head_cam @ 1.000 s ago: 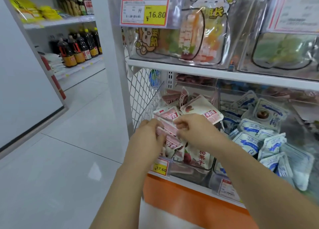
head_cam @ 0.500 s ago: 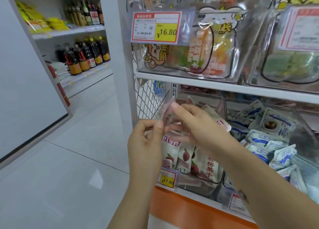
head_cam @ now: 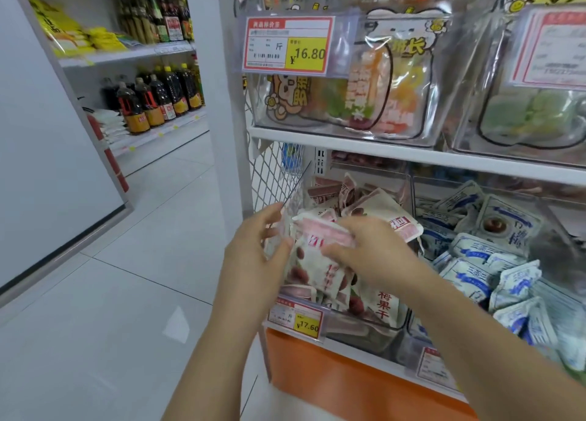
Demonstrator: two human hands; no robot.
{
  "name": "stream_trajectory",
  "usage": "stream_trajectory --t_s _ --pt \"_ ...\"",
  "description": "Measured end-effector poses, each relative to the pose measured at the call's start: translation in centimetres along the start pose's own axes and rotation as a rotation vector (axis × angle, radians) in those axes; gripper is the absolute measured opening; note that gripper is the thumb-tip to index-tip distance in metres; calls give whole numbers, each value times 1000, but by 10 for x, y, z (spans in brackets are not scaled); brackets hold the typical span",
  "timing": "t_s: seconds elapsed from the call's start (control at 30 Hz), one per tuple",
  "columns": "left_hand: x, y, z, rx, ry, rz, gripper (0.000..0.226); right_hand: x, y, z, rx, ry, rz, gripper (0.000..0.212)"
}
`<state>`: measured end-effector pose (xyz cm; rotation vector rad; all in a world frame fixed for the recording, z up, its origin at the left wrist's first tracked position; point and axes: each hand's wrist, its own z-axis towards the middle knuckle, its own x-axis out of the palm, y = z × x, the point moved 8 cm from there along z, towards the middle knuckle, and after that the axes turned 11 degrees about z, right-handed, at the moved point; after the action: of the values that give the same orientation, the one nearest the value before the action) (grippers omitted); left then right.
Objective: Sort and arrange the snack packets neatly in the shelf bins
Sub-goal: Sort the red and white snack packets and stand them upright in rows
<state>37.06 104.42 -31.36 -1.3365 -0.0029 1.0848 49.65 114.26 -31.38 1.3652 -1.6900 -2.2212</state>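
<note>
Left hand (head_cam: 253, 259) and right hand (head_cam: 374, 252) both grip a pink-and-white plastic snack packet (head_cam: 320, 235) over the clear plastic bin (head_cam: 364, 333), with blue-and-white packets (head_cam: 475, 262) piled just beside.

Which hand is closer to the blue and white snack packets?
Right. The right hand holds red-and-white packets just beside the blue and white packets. The left hand is on the red-and-white packets' far side, further away.
</note>
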Motion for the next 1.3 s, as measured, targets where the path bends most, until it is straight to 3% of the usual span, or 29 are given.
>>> stream_trajectory --t_s 0.03,0.13,0.2,0.3,0.37,0.47,0.57,0.67,0.83,1.0,1.07,1.17,1.3 --pt "5 -2 -1 37 38 72 45 17 1 1 -25 75 -61 6" --pt "26 0 -4 188 150 352 37 60 2 0 -138 325 -212 22" --pt "34 4 -6 240 204 468 28 56 -1 3 -74 393 -217 23" --pt "32 8 -5 265 175 481 22 17 1 19 -54 154 -124 27" --pt "31 7 -5 283 160 477 18 6 6 26 -97 -5 -269 24" --pt "33 7 -7 300 193 469 15 22 5 33 -107 -48 -589 22" --pt "35 8 -9 305 223 474 16 29 0 37 -69 -22 -659 33" --pt "33 10 -9 290 240 466 17 22 5 35 -110 -27 -596 34" --pt "28 10 -7 285 203 475 18 -33 25 22 -216 -331 -273 17" --pt "1 3 -4 153 -45 270 24 -36 23 14 -203 -253 -97 20" --pt "-3 0 -5 125 -68 208 29 -40 24 10 -201 -260 1 30" --pt "4 -2 -7 133 20 202 34 -38 33 4 -232 -253 7 39" --pt "24 -3 -13 183 222 263 32 -24 30 9 -239 -194 -175 10"
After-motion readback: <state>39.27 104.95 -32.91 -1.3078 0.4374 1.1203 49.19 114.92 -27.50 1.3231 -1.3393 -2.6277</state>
